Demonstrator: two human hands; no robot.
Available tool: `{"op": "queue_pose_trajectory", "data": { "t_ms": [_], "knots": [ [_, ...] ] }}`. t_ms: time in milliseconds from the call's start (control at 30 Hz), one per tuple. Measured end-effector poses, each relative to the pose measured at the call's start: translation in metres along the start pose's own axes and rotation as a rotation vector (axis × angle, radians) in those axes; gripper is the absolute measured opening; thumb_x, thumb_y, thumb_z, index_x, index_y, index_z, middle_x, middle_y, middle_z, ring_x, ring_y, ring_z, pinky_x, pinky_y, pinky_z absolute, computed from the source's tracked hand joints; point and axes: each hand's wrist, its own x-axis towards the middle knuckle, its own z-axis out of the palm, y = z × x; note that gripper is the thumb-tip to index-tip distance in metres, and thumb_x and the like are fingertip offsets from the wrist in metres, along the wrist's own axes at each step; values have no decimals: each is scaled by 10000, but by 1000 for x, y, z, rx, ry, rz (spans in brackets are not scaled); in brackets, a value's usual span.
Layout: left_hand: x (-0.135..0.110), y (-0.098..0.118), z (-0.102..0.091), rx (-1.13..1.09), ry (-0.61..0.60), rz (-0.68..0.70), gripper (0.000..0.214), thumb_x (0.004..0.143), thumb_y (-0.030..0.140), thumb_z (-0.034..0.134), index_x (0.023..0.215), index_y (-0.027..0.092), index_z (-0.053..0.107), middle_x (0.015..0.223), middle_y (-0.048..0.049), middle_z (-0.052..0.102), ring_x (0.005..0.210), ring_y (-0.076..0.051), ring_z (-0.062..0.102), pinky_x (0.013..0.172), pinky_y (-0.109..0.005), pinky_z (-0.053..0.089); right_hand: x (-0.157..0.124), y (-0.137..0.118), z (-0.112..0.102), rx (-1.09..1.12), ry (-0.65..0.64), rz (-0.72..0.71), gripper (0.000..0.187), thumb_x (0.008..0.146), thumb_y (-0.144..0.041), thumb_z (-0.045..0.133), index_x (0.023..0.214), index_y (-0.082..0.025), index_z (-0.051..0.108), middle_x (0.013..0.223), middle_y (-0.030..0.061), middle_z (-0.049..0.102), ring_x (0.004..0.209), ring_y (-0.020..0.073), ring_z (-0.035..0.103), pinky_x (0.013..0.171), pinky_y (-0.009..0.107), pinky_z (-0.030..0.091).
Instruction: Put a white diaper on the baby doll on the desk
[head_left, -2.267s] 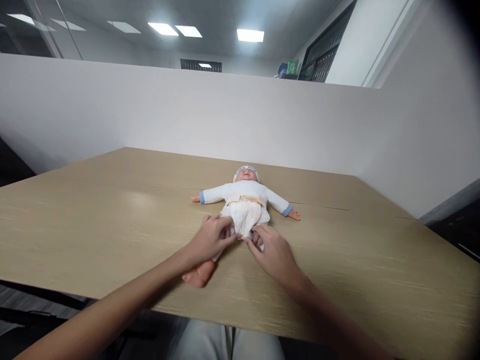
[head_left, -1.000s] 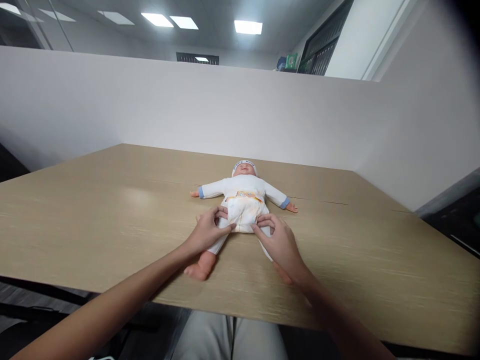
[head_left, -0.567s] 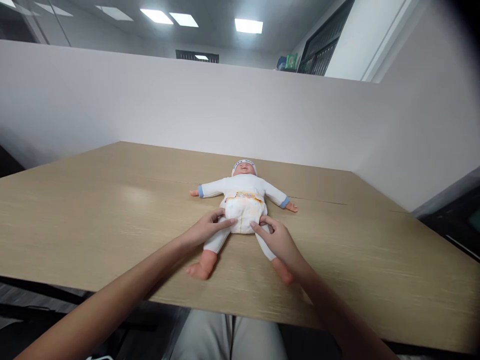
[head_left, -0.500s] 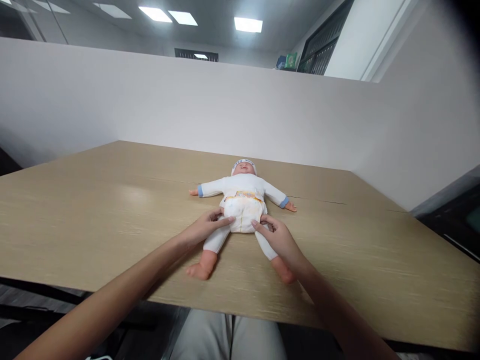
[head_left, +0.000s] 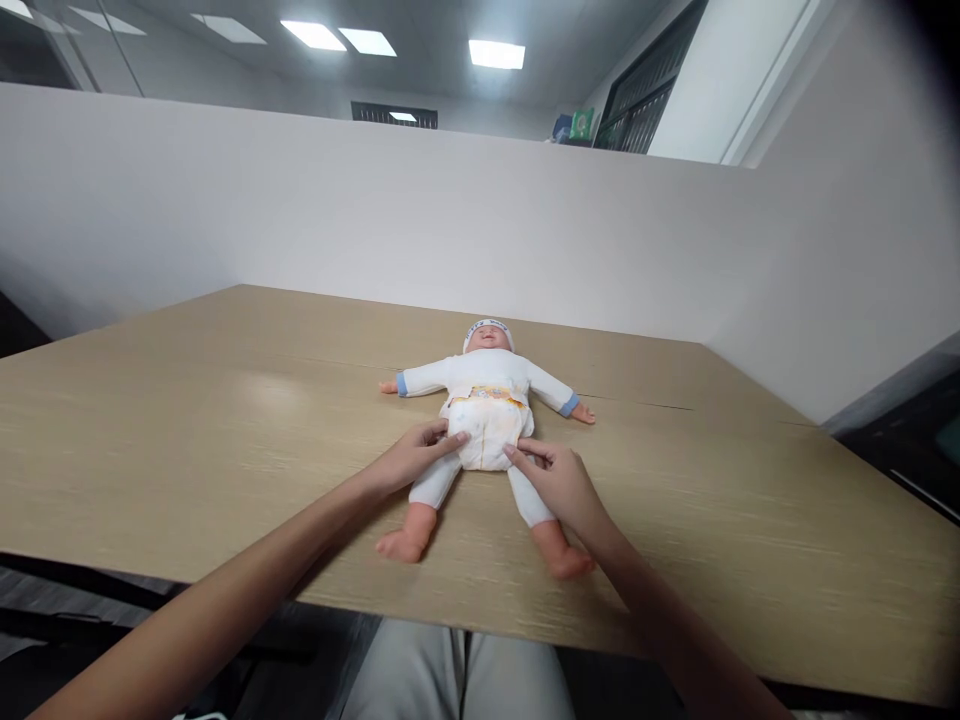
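A baby doll [head_left: 488, 378] lies on its back on the wooden table [head_left: 225, 420], arms spread, head away from me. It wears a white top with blue cuffs, a white cap and a white diaper [head_left: 486, 436] with a yellow band. My left hand [head_left: 409, 462] rests at the doll's hip on the left, thumb and forefinger closed on the diaper's leg edge. My right hand [head_left: 561, 485] is at the other hip, fingers curled, fingertips pinching the diaper's edge there. Both bare legs stretch toward me, one on each side of my hands.
A white partition wall [head_left: 375, 210] runs along the table's far and right sides. The table's near edge [head_left: 465, 625] is just above my lap. A dark gap shows at the far right beyond the table corner.
The doll's legs have come down flat and spread apart. My hands have shifted from the crotch of the diaper out to its leg edges at the hips. The right foot has come out from under my right hand.
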Motion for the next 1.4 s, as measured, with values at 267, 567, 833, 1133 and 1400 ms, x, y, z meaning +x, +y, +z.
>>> {"op": "queue_pose_trajectory", "data": {
  "t_ms": [267, 567, 833, 1133, 1400],
  "knots": [
    [1, -5, 4, -89, 55, 6, 535, 861, 660, 708, 1101, 184, 753, 1047, -96, 782, 1023, -310, 693, 870, -411, 564, -13, -13, -1, -262, 228, -213, 293, 962, -494, 661, 932, -260, 834, 871, 39, 804, 726, 243, 653, 712, 371, 478],
    [-6, -12, -3, 68, 315, 130, 405, 956, 522, 654, 1174, 183, 614, 1170, -112, 728, 1070, -255, 669, 971, -397, 520, 24, -2, -29, -294, 314, -537, 264, 1035, -341, 548, 1214, -248, 718, 1187, 70, 760, 1107, 270, 665, 1028, 436, 509],
    [36, -17, -40, 618, 104, 636, 474, 1092, 431, 435, 1510, 222, 514, 1597, -134, 503, 1506, -283, 414, 1267, -468, 292, 64, 32, -25, -235, -23, -714, 505, 1083, -410, 412, 1559, -271, 513, 1608, 62, 530, 1502, 251, 466, 1255, 513, 380],
    [53, -33, -55, 772, 45, 671, 574, 1116, 474, 297, 1650, 276, 373, 1686, -79, 418, 1542, -305, 351, 1287, -483, 227, 73, 46, -39, -509, -12, -735, 574, 1096, -472, 327, 1657, -350, 338, 1717, 12, 363, 1590, 271, 318, 1321, 563, 190],
    [78, -40, -82, 883, 406, 163, 708, 953, 637, 564, 1425, 110, 559, 1419, -218, 621, 1331, -368, 529, 1146, -469, 372, 105, 74, -47, -556, 191, -275, 530, 986, -451, 571, 1414, -145, 630, 1307, 190, 719, 1199, 341, 646, 1029, 468, 480]
  ]
}}
